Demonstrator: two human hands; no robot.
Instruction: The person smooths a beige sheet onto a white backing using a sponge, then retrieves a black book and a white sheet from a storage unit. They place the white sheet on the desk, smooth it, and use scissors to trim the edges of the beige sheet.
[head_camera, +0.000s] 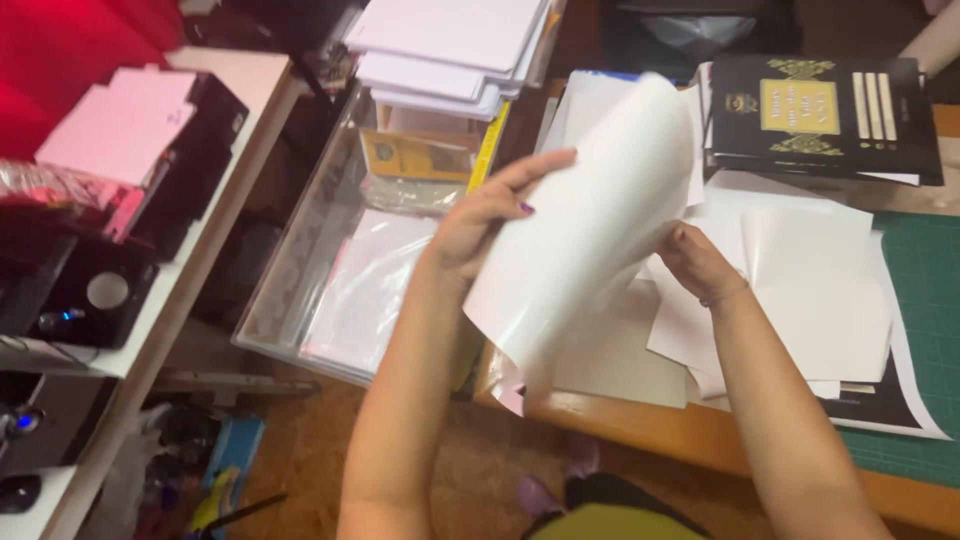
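Note:
A glossy white sheet (590, 230) curls upward between my two hands over the edge of a wooden table (660, 425). My left hand (485, 220) grips its left edge, thumb behind and fingers stretched along the top. My right hand (695, 262) holds the sheet's right side, partly hidden behind the curl. Several loose white sheets (810, 290) lie on the table just beyond my right hand.
A black booklet with a gold label (820, 115) lies at the back right, a green cutting mat (925, 330) at far right. A clear plastic bin (340, 270) with sheets stands left of the table, white boxes (450, 45) above it. A shelf (190, 260) holds dark devices.

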